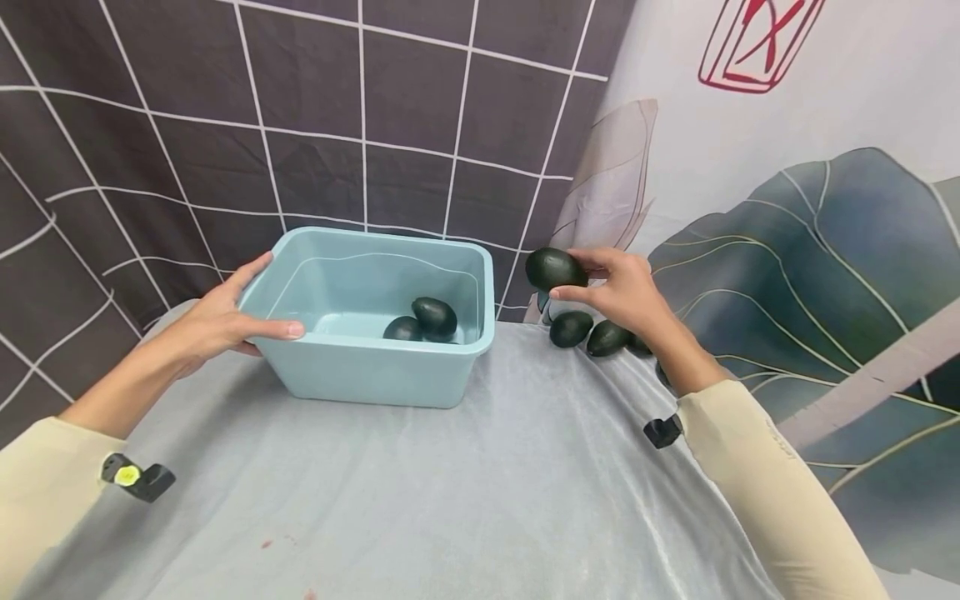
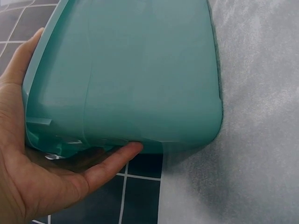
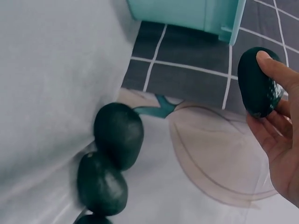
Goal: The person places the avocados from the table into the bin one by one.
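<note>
Your right hand [image 1: 622,287] pinches one avocado [image 1: 553,270], the thumb against one flank and the fingers against the other, leaving the far end of the fruit bare. It looks smooth, dark and glossy, so expect firm, modest weight and a skin that could slip if you squeeze only near the tapering end; a hold across the widest part, thumb opposite fingers, should be surest. Press lightly, since the flesh may bruise.

Just below that grip, more avocados [image 1: 571,329] lie in a row along the edge of the grey cloth [image 1: 450,500], the nearest two touching; your forearm partly hides the farther ones from the head view.

To the left of the held fruit, and apart from it, stands the light-blue bin [image 1: 375,375], with two avocados [image 1: 435,318] near its end closest to your right hand. At its opposite end your left hand [image 1: 217,317] grips the rim, the thumb laid over the front edge. The bin looks light and slightly flexible, so it probably slides easily; its rim corners seem the stiffest hold.
</note>
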The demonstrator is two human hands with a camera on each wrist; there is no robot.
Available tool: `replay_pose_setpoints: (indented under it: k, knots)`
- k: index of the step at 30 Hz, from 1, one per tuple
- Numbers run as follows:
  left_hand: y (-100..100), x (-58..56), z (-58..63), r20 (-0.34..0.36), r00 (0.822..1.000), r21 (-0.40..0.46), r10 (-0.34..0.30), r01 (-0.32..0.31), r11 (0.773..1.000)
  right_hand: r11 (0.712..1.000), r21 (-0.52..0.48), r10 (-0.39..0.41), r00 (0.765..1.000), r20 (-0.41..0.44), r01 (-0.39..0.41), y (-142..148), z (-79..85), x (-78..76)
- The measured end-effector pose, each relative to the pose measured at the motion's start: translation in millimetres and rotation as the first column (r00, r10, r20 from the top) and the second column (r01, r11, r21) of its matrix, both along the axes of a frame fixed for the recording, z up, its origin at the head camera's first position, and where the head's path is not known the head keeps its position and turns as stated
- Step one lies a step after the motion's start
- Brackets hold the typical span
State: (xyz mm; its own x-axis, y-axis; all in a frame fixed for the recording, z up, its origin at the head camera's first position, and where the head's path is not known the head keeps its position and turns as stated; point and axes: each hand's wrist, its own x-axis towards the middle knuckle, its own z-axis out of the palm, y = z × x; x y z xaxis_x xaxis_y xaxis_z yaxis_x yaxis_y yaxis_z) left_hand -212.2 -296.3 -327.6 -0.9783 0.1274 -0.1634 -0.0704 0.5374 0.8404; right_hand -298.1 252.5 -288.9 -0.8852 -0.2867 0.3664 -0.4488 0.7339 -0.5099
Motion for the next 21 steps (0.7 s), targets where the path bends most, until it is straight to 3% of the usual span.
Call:
replay_pose_setpoints:
  k: [21]
  knots:
    - [0,0.4,-0.4,-0.005,1.0,0.003,0.002,-0.002,1.0,0.995,-0.043,0.089,0.996,-0.022,-0.09,-48,20.6,-2.1]
